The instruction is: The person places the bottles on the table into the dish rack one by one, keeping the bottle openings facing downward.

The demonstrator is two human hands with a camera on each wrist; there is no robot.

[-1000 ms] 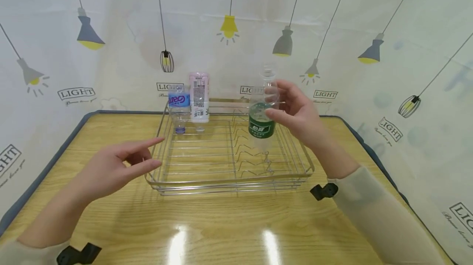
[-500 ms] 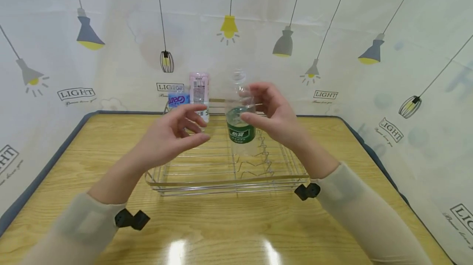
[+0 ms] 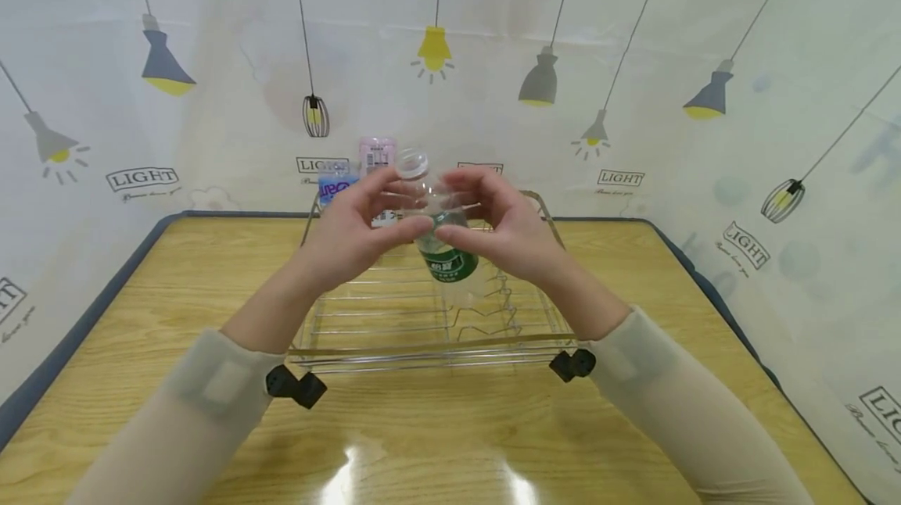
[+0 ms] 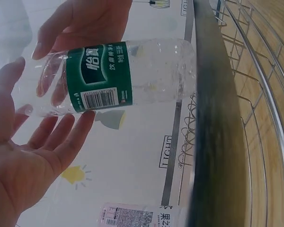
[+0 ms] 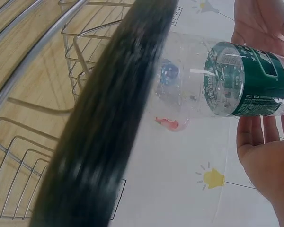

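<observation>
A clear plastic bottle with a green label is held up above the wire rack, tilted with its neck to the upper left. No cap shows on its mouth. My right hand grips the bottle's side, thumb in front and fingers behind. The left hand has its thumb and fingers round the neck and shoulder. From the left wrist, the left hand lies along the bottle's lower side. Seen from the right wrist, the right hand is just under the label.
Upside down in the rack's back left stand a blue-labelled bottle and a pink bottle, partly hidden by the left hand. The rack rests on a wooden table. A lamp-patterned sheet hangs behind. A blurred dark bar crosses both wrist views.
The right hand has carried the bottle left and tilted its neck leftward. My left hand has come in from the left and now holds the bottle too.
</observation>
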